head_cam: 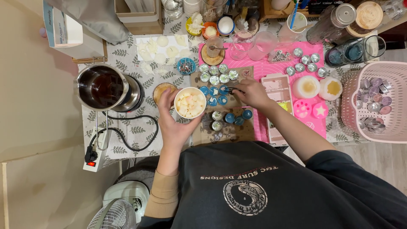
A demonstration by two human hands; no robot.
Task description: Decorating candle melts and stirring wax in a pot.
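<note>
Cup [190, 102] within curled left fingers [166, 100]

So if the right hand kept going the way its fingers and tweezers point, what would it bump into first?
Probably the blue tin cups just beyond the tweezers in the right hand, then the white cup of wax chunks; height is unclear.

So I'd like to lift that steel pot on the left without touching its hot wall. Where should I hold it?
Judging by its pose, take the pot by its long handle, which sticks out toward the person over the table edge. Come from the near side, hand wrapping the handle's end, clear of the black cord beside it. The round wall offers no safe grip.
</note>
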